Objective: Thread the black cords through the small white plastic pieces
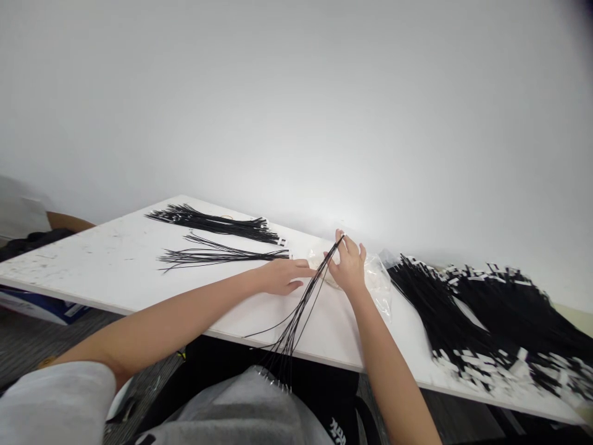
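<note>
Pretty bare setup honestly, just a plain white wall (296, 93) taking up most of the view, lit softly and evenly with a brighter patch low down near the middle. The white tabletop (115, 259) was pushed up against it and looked scuffed and speckled on the left side. Grey carpet-like floor (28, 346) below, with a brown cardboard box (65, 220) at the far left and a blue box (41, 307) tucked under the edge.

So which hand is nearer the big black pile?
Right. The right hand sits just left of the big black pile; the left hand lies farther left, beyond the held strands.
</note>
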{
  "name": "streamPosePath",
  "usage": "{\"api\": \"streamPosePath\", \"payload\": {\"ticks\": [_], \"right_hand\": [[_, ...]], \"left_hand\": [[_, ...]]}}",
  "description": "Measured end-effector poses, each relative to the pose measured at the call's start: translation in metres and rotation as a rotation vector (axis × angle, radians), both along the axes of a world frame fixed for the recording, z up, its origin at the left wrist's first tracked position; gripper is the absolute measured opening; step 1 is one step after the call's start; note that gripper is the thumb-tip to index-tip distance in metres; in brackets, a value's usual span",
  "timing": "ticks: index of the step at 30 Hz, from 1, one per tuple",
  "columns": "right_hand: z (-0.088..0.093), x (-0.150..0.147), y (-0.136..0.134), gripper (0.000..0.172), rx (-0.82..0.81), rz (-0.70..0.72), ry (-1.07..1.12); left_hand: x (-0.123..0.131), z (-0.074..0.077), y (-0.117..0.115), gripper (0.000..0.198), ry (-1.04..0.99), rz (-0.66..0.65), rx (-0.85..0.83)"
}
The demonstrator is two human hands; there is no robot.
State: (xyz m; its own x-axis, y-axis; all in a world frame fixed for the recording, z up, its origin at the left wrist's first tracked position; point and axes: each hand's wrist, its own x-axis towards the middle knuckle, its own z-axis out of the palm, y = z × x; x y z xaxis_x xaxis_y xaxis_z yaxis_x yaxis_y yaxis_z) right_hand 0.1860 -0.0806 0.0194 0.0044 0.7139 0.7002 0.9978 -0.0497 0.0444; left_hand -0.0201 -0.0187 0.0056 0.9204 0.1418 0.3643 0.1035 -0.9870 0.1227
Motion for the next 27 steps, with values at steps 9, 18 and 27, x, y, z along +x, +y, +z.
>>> {"api": "streamPosePath", "payload": {"ticks": [9,18,27], "right_hand": [[0.000,0.003,0.001,0.058,0.027,-0.031,0.017],[-0.004,-0.005,0.001,0.059,0.017,0.004,0.001],[-0.004,-0.004,0.002,0.059,0.017,0.011,-0.003]], "left_hand": [[0.003,0.003,-0.003,0.037,-0.073,-0.152,-0.239],[0.010,-0.006,-0.001,0.026,-0.215,-0.134,-0.465],[0.012,-0.008,0.003,0.035,-0.216,-0.008,-0.468]]}}
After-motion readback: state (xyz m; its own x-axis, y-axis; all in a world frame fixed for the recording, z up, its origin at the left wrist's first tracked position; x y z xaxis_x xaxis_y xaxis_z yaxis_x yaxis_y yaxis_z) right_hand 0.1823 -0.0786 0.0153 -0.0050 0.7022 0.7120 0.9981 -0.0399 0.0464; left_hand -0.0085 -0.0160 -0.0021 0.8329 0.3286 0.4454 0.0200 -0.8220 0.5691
